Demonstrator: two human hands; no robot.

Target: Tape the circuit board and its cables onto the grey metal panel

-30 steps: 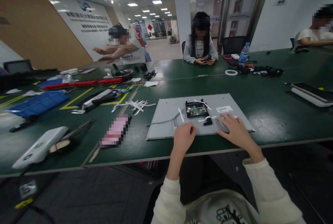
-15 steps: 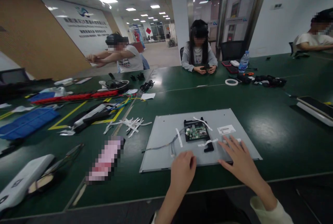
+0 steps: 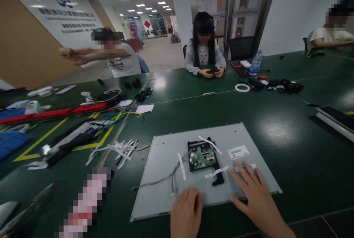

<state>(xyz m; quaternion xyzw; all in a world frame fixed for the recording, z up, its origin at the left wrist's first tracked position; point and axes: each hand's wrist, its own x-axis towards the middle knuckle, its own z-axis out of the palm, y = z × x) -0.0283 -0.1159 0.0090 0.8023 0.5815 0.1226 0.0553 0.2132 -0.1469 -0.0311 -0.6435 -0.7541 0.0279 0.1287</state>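
Note:
A flat grey panel [image 3: 163, 157] lies on the green table in front of me. On it sits a black bracket [image 3: 219, 177] with a green circuit board [image 3: 203, 159], held by white tape strips [image 3: 181, 167]. Grey cables [image 3: 155, 183] run from the board toward the panel's left edge. My left hand [image 3: 186, 210] is closed at the panel's front edge, fingers curled; whatever they may hold is hidden. Fingers spread, my right hand [image 3: 253, 190] rests over the panel's right front part, below a white label [image 3: 238, 152].
Left of the panel are a pile of white tape strips [image 3: 124, 150] and a blurred pink item [image 3: 88, 201]. Farther off lie a tape roll [image 3: 242, 88], a water bottle [image 3: 256, 63] and black cables [image 3: 284, 86]. Several people sit around the table.
My view has shifted, so the panel and table items appear lower and farther left. Both hands keep nearly the same poses, the left curled and the right spread.

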